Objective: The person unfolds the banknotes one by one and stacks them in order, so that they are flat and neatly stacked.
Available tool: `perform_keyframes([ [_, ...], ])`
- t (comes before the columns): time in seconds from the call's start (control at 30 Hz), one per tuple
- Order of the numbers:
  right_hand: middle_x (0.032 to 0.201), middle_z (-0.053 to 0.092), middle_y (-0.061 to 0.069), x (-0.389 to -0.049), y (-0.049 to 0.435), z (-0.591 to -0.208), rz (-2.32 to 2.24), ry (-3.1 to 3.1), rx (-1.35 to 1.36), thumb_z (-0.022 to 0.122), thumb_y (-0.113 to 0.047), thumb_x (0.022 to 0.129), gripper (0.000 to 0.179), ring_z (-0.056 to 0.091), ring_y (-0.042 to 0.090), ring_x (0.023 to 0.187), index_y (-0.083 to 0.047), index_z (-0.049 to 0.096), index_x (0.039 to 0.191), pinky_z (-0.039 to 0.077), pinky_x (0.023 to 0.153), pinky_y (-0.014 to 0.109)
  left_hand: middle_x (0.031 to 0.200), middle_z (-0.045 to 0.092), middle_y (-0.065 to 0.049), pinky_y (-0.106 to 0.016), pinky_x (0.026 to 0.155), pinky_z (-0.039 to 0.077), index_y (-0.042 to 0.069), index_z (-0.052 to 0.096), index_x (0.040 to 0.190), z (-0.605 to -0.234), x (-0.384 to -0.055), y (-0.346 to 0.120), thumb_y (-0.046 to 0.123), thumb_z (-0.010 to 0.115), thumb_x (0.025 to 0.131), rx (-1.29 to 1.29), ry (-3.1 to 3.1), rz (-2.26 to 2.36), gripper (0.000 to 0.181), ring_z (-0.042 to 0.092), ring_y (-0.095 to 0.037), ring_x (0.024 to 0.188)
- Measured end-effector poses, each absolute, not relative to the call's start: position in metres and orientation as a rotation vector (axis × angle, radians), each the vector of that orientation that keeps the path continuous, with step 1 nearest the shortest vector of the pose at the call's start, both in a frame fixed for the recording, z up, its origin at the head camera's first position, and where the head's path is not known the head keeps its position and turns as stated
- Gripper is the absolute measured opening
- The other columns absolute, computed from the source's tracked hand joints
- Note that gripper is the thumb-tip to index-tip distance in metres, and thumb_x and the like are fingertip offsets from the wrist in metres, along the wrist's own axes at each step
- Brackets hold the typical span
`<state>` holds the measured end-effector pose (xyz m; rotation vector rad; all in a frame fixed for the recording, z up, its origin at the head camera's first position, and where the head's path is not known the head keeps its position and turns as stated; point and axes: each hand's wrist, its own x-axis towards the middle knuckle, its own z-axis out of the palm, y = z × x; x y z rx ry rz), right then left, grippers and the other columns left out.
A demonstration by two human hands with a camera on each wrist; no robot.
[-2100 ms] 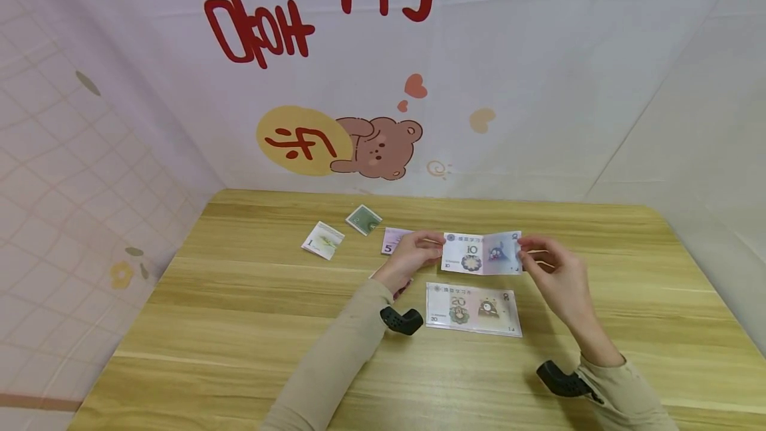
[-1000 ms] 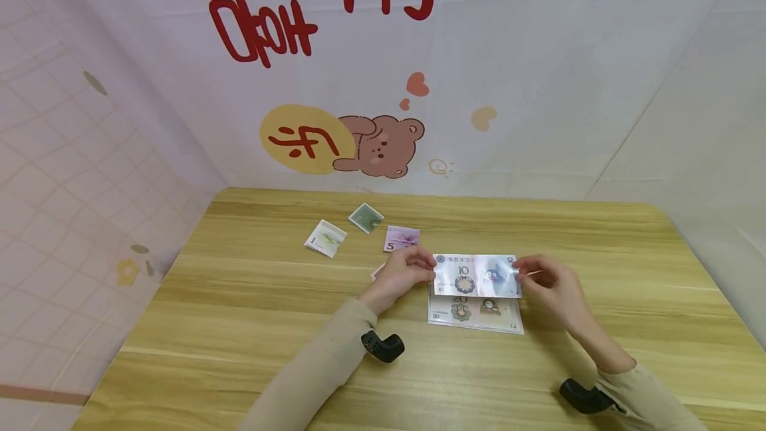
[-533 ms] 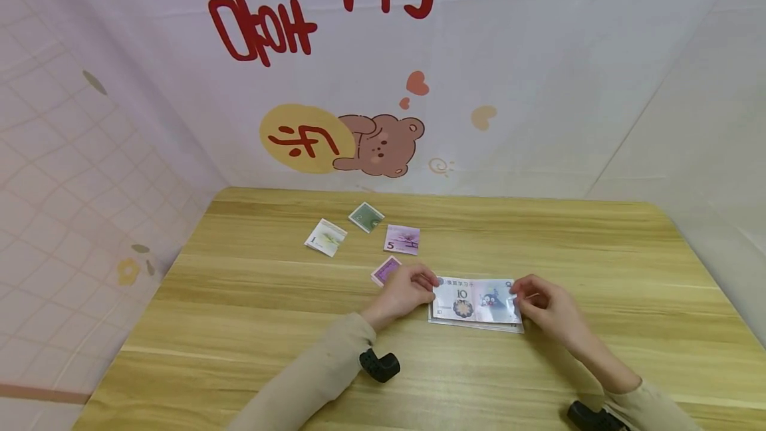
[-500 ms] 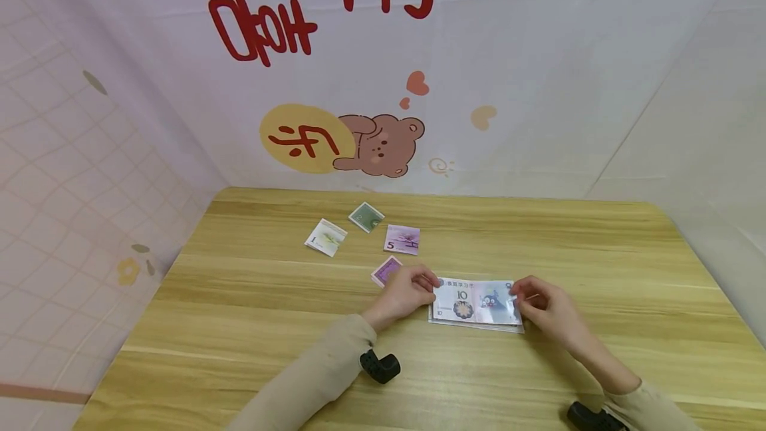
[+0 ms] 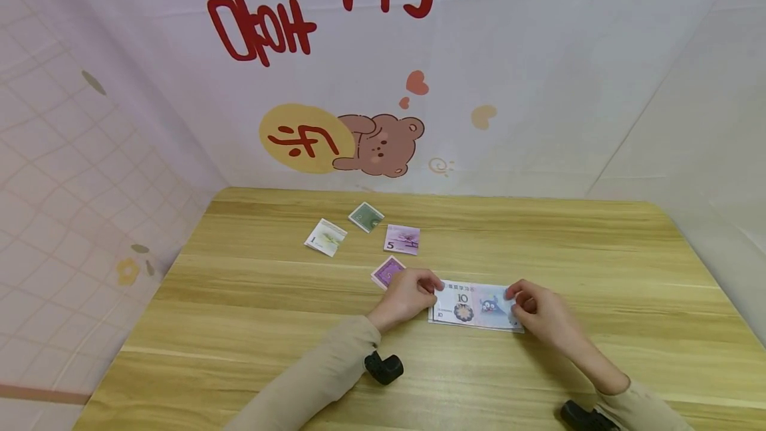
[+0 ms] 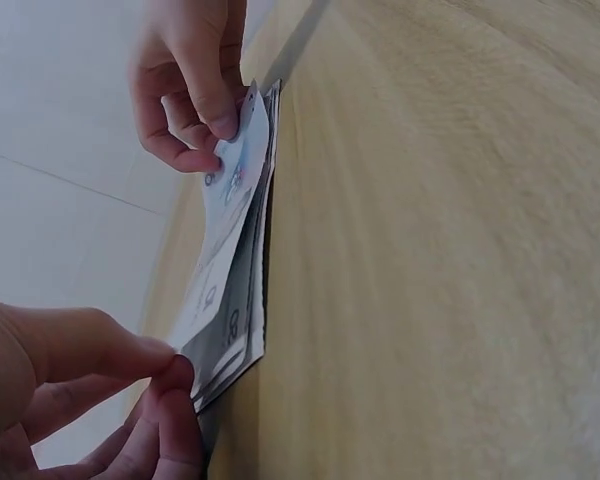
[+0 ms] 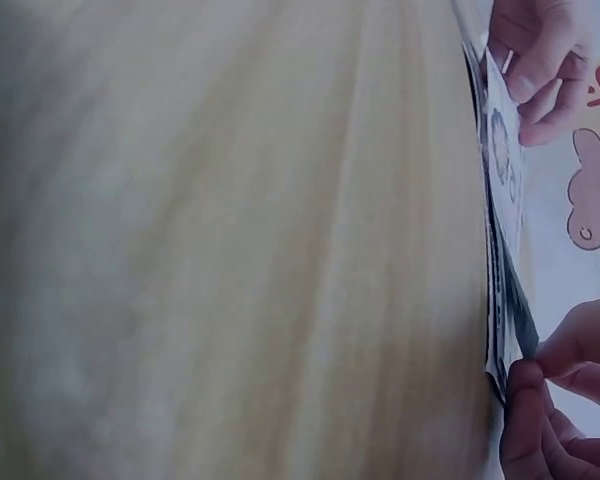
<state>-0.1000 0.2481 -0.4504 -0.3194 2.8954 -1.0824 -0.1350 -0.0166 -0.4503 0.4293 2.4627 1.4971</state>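
Note:
A play banknote (image 5: 479, 304) marked 10, pale with a blue creature on its right half, lies over a small stack of notes (image 6: 255, 330) on the table. My left hand (image 5: 408, 298) pinches its left end between thumb and fingers. At the opposite end my right hand (image 5: 541, 311) pinches the note too. In the left wrist view the note bows slightly and its near end stands a little above the stack. Only the lower and side edges of the notes underneath show in the head view.
Beyond my left hand lie several small folded notes: a purple one (image 5: 389, 271), a purple 5 (image 5: 401, 239), a green one (image 5: 366, 217) and a pale 1 (image 5: 326, 238). The wooden table (image 5: 251, 324) ends at a cloth-covered wall (image 5: 509, 85).
Both hands have brought the 10 note toward the near side and lowered it over the stack of 20 notes. The purple note beside my left hand has come into fuller view.

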Motion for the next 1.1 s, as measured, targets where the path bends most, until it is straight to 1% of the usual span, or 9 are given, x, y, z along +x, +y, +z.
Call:
perform_keyframes([
  [0.27,0.068,0.050,-0.004,-0.102,0.246,-0.454,-0.956,2.975,-0.364,0.065,0.006,0.079,0.020,0.041,0.006,0.054,-0.008,0.062,0.093,0.033,0.046,0.022,0.076,0.058,-0.001,-0.021,0.064,0.044,0.001,0.071,0.088,-0.449,-0.137,-0.015,-0.011,0.065,0.072,0.478,2.520,1.418,0.020,0.051,-0.005,0.066],
  [0.47,0.066,0.046,-0.004,-0.105,0.245,-0.454,-0.915,2.977,-0.370,0.064,0.005,0.077,0.021,0.041,0.009,0.055,-0.008,0.060,0.093,0.031,0.047,0.022,0.075,0.057,-0.002,-0.020,0.063,0.043,0.000,0.071,0.087,-0.448,-0.138,-0.014,-0.011,0.065,0.072,0.509,2.548,1.370,0.020,0.049,-0.005,0.066],
  [0.67,0.068,0.047,-0.001,-0.107,0.243,-0.452,-0.838,2.992,-0.384,0.067,0.002,0.075,0.022,0.042,0.012,0.059,-0.008,0.060,0.093,0.033,0.050,0.025,0.069,0.053,0.001,-0.019,0.062,0.038,0.001,0.071,0.084,-0.448,-0.140,-0.012,-0.009,0.069,0.070,0.584,2.621,1.231,0.018,0.044,-0.006,0.064],
  [0.77,0.070,0.048,0.001,-0.106,0.241,-0.450,-0.803,3.004,-0.371,0.069,0.000,0.073,0.023,0.042,0.014,0.060,-0.008,0.060,0.094,0.034,0.051,0.026,0.069,0.055,-0.001,-0.019,0.060,0.035,0.003,0.072,0.084,-0.447,-0.141,-0.012,-0.007,0.070,0.069,0.616,2.646,1.166,0.018,0.043,-0.006,0.063],
  [0.9,0.074,0.046,0.004,-0.105,0.239,-0.449,-0.764,3.025,-0.340,0.072,-0.002,0.073,0.023,0.040,0.015,0.060,-0.007,0.061,0.093,0.031,0.050,0.027,0.071,0.058,-0.004,-0.019,0.060,0.035,0.003,0.072,0.085,-0.444,-0.142,-0.012,-0.005,0.072,0.070,0.646,2.655,1.106,0.017,0.042,-0.007,0.063],
  [0.97,0.075,0.044,0.004,-0.105,0.239,-0.448,-0.754,3.028,-0.338,0.073,-0.002,0.072,0.023,0.040,0.016,0.060,-0.006,0.062,0.092,0.030,0.050,0.027,0.070,0.057,-0.002,-0.019,0.060,0.035,0.003,0.073,0.086,-0.444,-0.142,-0.013,-0.003,0.074,0.071,0.653,2.647,1.089,0.016,0.043,-0.006,0.063],
  [1.1,0.073,0.047,0.003,-0.105,0.238,-0.444,-0.730,3.014,-0.354,0.072,-0.003,0.073,0.020,0.042,0.015,0.060,-0.004,0.062,0.090,0.033,0.050,0.028,0.068,0.055,0.003,-0.018,0.061,0.038,0.002,0.073,0.090,-0.444,-0.142,-0.015,-0.001,0.075,0.074,0.667,2.593,1.116,0.016,0.045,-0.005,0.063],
])
